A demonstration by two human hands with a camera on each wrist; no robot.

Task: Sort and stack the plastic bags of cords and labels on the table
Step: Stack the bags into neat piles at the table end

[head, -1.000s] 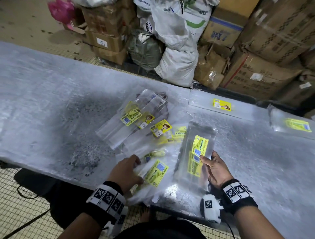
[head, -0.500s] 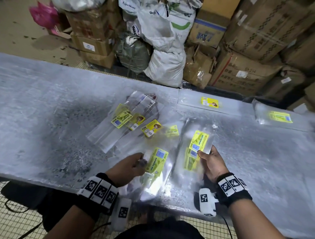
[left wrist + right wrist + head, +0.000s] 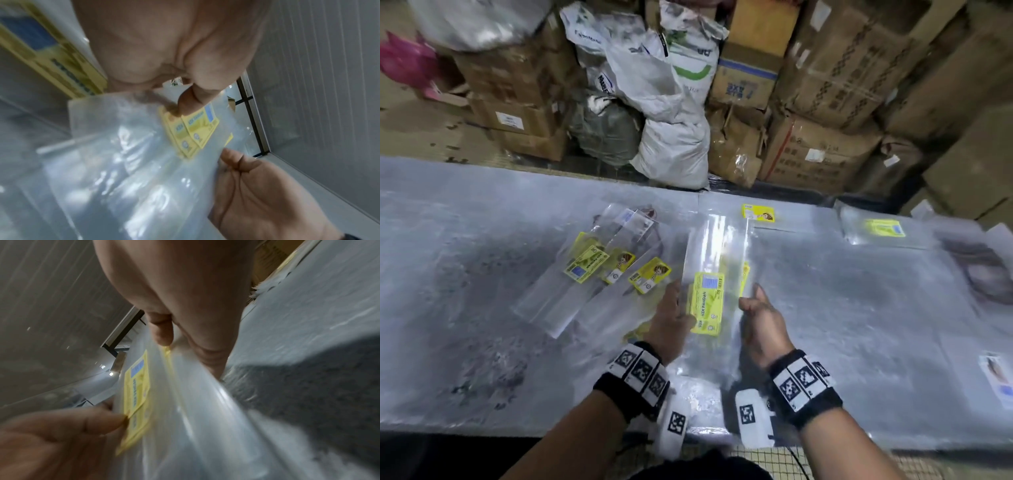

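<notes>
A stack of long clear plastic bags (image 3: 714,260) with yellow labels (image 3: 707,301) stands lifted off the silver table (image 3: 465,274), held between both hands. My left hand (image 3: 671,315) pinches the stack's left edge beside the labels, thumb on top (image 3: 188,104). My right hand (image 3: 758,317) pinches the right edge (image 3: 164,335). The stack's labels also show in the wrist views (image 3: 193,129) (image 3: 136,389). A loose pile of clear bags with yellow labels (image 3: 599,263) lies on the table to the left.
Two flat bags with yellow labels lie at the table's far edge, one in the middle (image 3: 758,212) and one to the right (image 3: 885,228). Another packet (image 3: 996,377) lies at the right edge. Cardboard boxes (image 3: 835,68) and white sacks (image 3: 671,150) stand behind the table.
My left hand lifted a bag from the near pile and laid it onto the bag in my right hand. Both hands now hold the stack raised and upright, further from me.
</notes>
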